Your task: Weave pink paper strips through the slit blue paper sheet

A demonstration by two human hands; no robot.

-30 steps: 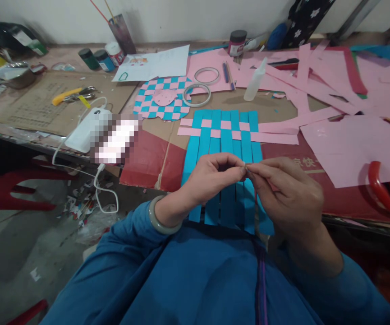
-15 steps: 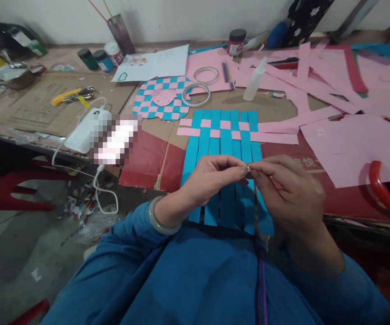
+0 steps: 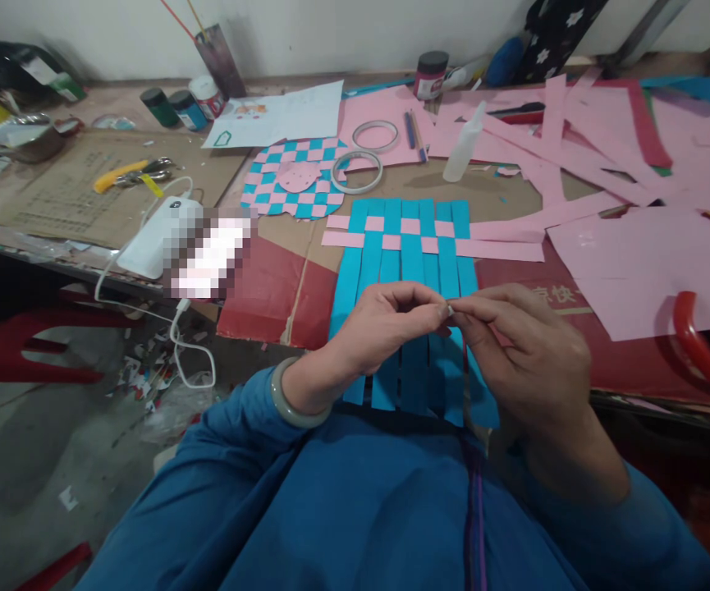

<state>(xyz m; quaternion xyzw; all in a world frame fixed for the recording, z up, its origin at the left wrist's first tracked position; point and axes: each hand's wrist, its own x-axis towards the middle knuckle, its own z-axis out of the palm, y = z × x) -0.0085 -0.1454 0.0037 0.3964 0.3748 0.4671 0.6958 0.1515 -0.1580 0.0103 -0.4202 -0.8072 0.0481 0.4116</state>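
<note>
Your left hand (image 3: 385, 324) and right hand (image 3: 518, 353) pinch a tiny pale scrap (image 3: 451, 311) between their fingertips. It sits where both sets of tips meet (its material is too small to tell), above the bright blue paper strips (image 3: 413, 271) woven with pink ones.

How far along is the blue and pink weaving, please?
Two pink strips are woven across the far part of the blue strips. The left hand and right hand pinch a tiny pale piece, too small to identify. The blue strips' nearer lengths, where visible, are not yet woven.
</note>
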